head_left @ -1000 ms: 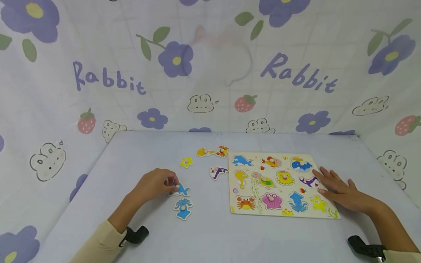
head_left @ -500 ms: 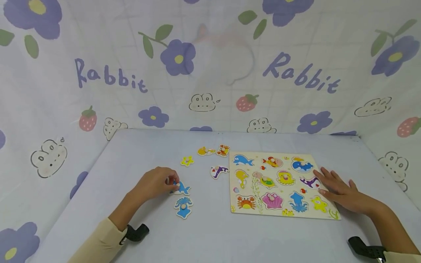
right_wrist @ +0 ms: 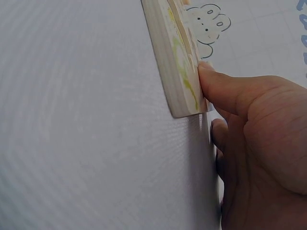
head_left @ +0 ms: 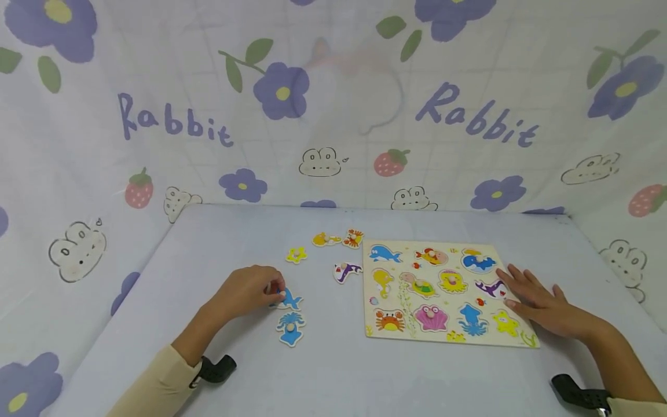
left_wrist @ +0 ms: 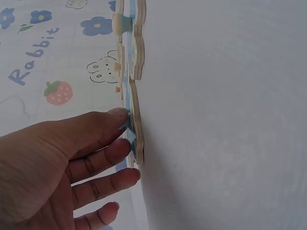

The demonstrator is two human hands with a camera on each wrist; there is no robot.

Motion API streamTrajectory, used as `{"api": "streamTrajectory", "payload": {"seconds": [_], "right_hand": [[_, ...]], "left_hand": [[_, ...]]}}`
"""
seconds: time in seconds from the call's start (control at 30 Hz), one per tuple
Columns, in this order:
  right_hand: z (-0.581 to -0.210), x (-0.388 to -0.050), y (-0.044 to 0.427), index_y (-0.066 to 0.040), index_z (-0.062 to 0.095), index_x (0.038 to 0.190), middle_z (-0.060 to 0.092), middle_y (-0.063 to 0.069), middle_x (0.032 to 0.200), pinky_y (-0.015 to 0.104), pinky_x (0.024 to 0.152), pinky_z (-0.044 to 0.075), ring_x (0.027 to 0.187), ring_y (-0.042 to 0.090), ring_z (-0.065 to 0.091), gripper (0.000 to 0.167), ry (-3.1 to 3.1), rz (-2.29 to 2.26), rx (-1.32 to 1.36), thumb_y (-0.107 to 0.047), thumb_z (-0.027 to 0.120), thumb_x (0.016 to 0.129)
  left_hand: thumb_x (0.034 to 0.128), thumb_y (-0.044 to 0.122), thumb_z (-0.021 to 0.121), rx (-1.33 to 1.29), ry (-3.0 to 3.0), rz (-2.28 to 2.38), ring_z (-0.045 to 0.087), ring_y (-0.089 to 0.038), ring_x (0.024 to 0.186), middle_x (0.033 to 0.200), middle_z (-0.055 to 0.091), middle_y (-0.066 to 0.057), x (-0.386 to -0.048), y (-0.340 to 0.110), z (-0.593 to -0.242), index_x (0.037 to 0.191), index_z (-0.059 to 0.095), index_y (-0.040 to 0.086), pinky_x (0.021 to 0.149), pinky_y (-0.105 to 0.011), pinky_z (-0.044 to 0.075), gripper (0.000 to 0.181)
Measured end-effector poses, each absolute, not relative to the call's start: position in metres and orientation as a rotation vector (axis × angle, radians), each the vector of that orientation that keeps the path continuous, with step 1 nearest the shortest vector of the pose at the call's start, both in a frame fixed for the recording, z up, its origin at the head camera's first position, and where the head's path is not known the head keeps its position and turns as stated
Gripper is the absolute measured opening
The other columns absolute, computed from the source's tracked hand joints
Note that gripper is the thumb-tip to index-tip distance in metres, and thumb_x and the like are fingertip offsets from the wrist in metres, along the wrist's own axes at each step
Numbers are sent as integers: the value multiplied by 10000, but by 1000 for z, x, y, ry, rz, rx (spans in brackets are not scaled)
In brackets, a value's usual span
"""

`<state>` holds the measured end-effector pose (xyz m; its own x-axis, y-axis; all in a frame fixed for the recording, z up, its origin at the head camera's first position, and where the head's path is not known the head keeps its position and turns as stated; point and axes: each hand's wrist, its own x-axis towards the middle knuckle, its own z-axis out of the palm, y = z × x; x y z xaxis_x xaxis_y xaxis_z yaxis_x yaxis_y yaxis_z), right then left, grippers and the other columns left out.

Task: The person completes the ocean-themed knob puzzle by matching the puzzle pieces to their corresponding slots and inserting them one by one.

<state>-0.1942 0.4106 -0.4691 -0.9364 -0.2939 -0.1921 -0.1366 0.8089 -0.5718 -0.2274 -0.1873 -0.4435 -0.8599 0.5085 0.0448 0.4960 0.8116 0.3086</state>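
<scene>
At the left of the head view my left hand pinches the blue dolphin puzzle piece near its knob, thumb against fingertips. The left wrist view shows this piece edge-on at the table, the other fingers spread beside it. Just below it lies a blue squid piece with a wooden knob. My right hand rests on the right edge of the wooden puzzle board, fingers extended. In the right wrist view its thumb touches the corner of the board.
Loose pieces lie left of the board: a yellow star, a yellow seahorse, a red crab and a purple-and-white piece. Several knobbed pieces, such as a pink shell, sit in the board. A printed curtain encloses the table.
The head view has shifted slightly. Both hands stay nearly in place, the left still at the dolphin piece and the right still on the board.
</scene>
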Motion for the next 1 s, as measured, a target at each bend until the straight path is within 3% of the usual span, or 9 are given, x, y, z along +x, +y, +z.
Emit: {"api": "streamTrajectory", "payload": {"seconds": [0.4,0.7,1.0], "right_hand": [[-467,-191,410,-175,171,1625,-31,268,1657,740,997,-259,1473,517,-196,735,2725,-847,-334,-453,500,1030],[-466,-192,408,-191,165,1628,-31,256,1662,742,1000,-255,1481,502,-195,740,2731,-844,-342,-462,502,1027],[-468,-192,409,-189,175,1625,-33,247,1665,736,1004,-257,1486,489,-196,742,2732,-845,-325,-458,516,1023]], "left_hand": [[880,254,811,856,2982,411,481,-57,669,765,572,146,-225,-194,-435,922,712,194,609,-253,421,124],[892,257,800,802,2938,534,518,-88,707,757,575,118,-225,-199,-409,954,715,193,600,-270,450,122],[892,274,799,972,2927,495,505,-83,670,764,588,126,-245,-166,-379,940,708,200,577,-277,425,126]]}}
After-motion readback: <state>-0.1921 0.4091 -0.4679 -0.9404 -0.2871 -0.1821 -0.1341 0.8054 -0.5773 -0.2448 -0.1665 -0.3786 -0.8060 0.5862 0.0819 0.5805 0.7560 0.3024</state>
